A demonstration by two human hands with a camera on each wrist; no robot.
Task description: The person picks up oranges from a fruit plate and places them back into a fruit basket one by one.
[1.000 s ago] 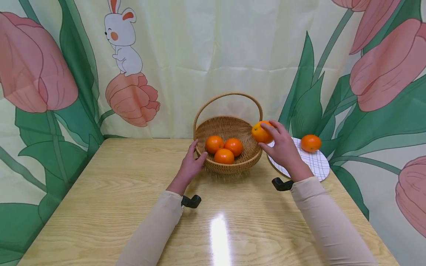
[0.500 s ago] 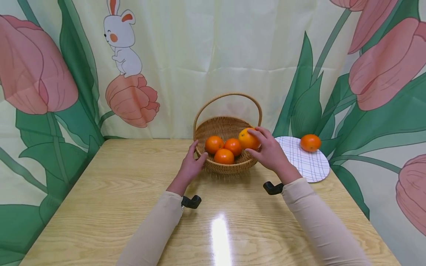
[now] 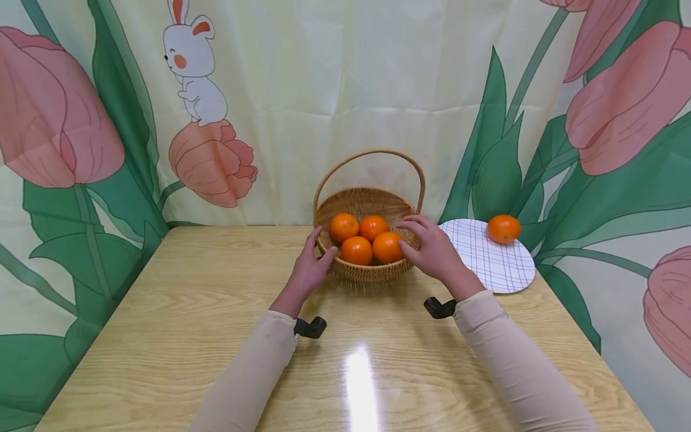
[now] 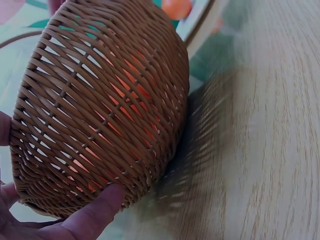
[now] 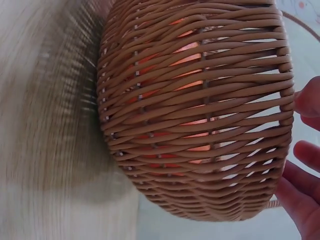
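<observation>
A brown wicker basket [image 3: 372, 273] with a tall arched handle stands at the back of the table, several oranges inside it. My left hand [image 3: 311, 266] grips its left rim; in the left wrist view the thumb [image 4: 97, 212] presses the woven outer wall. Over the right rim, my right hand [image 3: 433, 249] has its fingers spread apart beside the front-right orange [image 3: 387, 247], the thumb tip right at the fruit. Through the weave, orange patches [image 5: 195, 147] show in the right wrist view, with the right fingers [image 5: 300, 192] just past the rim.
Right of the basket lies a white checked plate or mat [image 3: 486, 264], bearing one more orange [image 3: 504, 229] near its far edge. Close behind the wooden table [image 3: 216, 312] hangs a curtain [image 3: 302, 150] printed with tulips and a rabbit.
My right hand has carried an orange leftward from over the right rim, down into the basket's front right, and let go. The other oranges there have shifted slightly. My left hand stays put.
</observation>
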